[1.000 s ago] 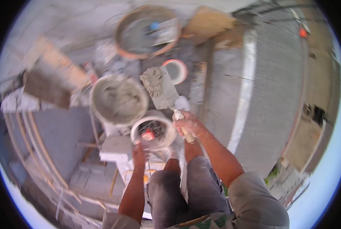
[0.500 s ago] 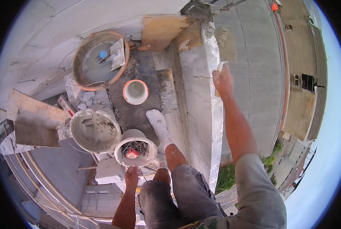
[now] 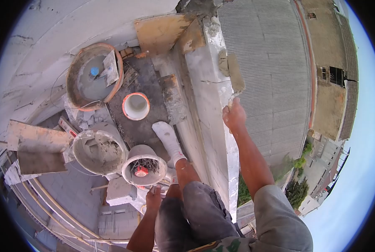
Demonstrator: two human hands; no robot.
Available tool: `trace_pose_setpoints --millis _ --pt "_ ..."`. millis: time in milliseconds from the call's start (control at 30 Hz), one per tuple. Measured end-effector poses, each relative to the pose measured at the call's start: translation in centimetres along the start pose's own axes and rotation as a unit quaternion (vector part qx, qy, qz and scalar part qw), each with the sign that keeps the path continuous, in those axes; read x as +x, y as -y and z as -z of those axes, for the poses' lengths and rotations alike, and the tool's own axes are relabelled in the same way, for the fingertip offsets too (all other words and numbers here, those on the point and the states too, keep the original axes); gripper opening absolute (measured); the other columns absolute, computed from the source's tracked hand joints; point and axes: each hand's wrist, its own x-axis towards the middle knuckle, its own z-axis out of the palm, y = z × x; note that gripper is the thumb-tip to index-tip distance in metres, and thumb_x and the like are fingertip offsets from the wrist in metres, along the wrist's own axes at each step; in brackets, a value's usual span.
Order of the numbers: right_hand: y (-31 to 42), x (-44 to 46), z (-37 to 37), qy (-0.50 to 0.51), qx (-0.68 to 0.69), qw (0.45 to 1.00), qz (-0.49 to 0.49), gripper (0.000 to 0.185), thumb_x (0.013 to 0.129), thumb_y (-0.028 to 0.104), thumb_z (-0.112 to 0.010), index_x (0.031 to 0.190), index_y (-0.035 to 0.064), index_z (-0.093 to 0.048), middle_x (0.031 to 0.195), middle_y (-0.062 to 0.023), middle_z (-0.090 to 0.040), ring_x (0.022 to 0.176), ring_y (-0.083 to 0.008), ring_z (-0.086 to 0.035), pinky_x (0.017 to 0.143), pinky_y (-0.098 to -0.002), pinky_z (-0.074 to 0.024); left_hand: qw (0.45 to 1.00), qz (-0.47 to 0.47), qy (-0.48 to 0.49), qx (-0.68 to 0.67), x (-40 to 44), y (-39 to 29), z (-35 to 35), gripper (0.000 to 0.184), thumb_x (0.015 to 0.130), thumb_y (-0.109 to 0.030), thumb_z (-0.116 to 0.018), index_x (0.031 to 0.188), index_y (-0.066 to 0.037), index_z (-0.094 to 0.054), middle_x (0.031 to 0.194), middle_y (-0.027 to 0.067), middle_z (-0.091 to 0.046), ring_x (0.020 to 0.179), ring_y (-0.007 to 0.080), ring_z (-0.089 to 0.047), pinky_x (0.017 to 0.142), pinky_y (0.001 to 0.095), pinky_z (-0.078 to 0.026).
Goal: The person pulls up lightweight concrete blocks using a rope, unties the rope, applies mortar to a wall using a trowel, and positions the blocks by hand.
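My right hand (image 3: 234, 114) is closed round the handle of a trowel (image 3: 236, 74), whose blade lies at the outer edge of the wall top (image 3: 216, 86). Grey mortar (image 3: 223, 63) sits on the wall edge beside the blade. Low in the view, my left hand (image 3: 154, 196) has its fingers curled just below the rim of a white bucket (image 3: 164, 167); what they hold, if anything, is too small to make out. That bucket contains dark metal pieces and a red object (image 3: 141, 171). A larger bucket of mortar (image 3: 99, 151) stands to its left.
A round tub (image 3: 72, 80) holds water, a blue object and a flat plate. Near my socked foot (image 3: 166, 136) stands a small white bucket (image 3: 135, 106) with an orange rim. Boards (image 3: 158, 33) lean at the back. Beyond the wall, a corrugated roof (image 3: 267, 80) lies lower down.
The trowel went from above the buckets out to the wall's right edge, and its mortar now rests partly on the wall. The view has swung right. My left hand remains near the bucket.
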Motion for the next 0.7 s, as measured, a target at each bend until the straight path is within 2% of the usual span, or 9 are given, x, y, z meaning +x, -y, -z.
trace_pose_setpoints --millis 233,333,433,533,600,667,700 --pt "-2.8 -2.5 -0.4 -0.022 0.003 1.0 0.016 0.029 0.077 0.016 -0.06 0.096 0.0039 -0.041 0.074 -0.0223 -0.061 0.071 -0.0446 -0.06 0.064 -0.0521 -0.0465 0.999 -0.015 -0.014 0.044 0.4 0.7 2.6 0.039 0.095 -0.036 -0.046 0.097 0.0 -0.061 0.08 0.0094 -0.069 0.059 0.0149 -0.065 0.053 0.0283 -0.047" --pt "-3.0 -2.5 1.0 -0.043 0.156 0.986 0.036 0.025 0.079 0.02 -0.061 0.091 0.0032 -0.046 0.073 -0.0227 -0.06 0.07 -0.0462 -0.058 0.063 -0.0508 -0.0466 0.998 -0.024 -0.016 0.047 0.8 1.6 3.1 0.039 0.095 -0.036 -0.046 0.095 0.0 -0.061 0.08 0.0091 -0.069 0.059 0.015 -0.065 0.053 0.0288 -0.047" --pt "-1.9 -0.5 2.9 0.066 0.376 0.92 -0.094 0.027 0.083 0.026 -0.06 0.084 0.0006 -0.049 0.069 -0.0204 -0.059 0.062 -0.0387 -0.059 0.058 -0.0453 -0.0477 0.998 -0.017 -0.019 0.052 0.9 1.8 3.1 0.038 0.095 -0.035 -0.046 0.094 0.0 -0.061 0.08 0.0088 -0.069 0.058 0.015 -0.065 0.053 0.029 -0.047" --pt "0.5 2.2 5.1 0.058 0.32 0.939 -0.113 0.032 0.086 0.029 -0.059 0.081 -0.0013 -0.052 0.064 -0.0153 -0.056 0.052 -0.0267 -0.057 0.051 -0.0386 -0.0468 0.999 -0.024 -0.011 0.042 1.0 0.6 2.5 0.038 0.095 -0.036 -0.047 0.095 -0.001 -0.061 0.079 0.0087 -0.068 0.059 0.0144 -0.064 0.052 0.0281 -0.047" --pt "-1.2 6.4 3.2 -0.022 0.243 0.969 0.028 0.034 0.087 0.031 -0.059 0.081 -0.0017 -0.052 0.062 -0.0118 -0.054 0.049 -0.0208 -0.055 0.047 -0.0353 -0.0453 1.0 -0.02 -0.003 -0.006 0.6 -0.6 2.0 0.038 0.095 -0.037 -0.048 0.097 -0.001 -0.061 0.078 0.0088 -0.067 0.059 0.0135 -0.062 0.052 0.0264 -0.047" --pt "0.5 8.7 4.0 -0.025 0.233 0.97 0.057 0.036 0.088 0.033 -0.057 0.081 -0.002 -0.053 0.061 -0.0101 -0.053 0.046 -0.0188 -0.054 0.045 -0.0348 -0.0446 1.0 -0.017 -0.005 0.001 0.9 -0.9 1.8 0.038 0.094 -0.036 -0.047 0.098 -0.001 -0.06 0.081 0.0095 -0.068 0.059 0.0144 -0.064 0.05 0.0274 -0.046" --pt "3.6 9.0 6.6 0.01 0.263 0.965 0.018 0.037 0.09 0.034 -0.055 0.081 -0.0021 -0.053 0.061 -0.0101 -0.053 0.046 -0.0198 -0.054 0.045 -0.0359 -0.0445 1.0 -0.015 -0.006 0.005 1.0 -0.8 1.7 0.037 0.094 -0.036 -0.047 0.098 -0.001 -0.06 0.082 0.0098 -0.069 0.059 0.0148 -0.065 0.049 0.0279 -0.045"
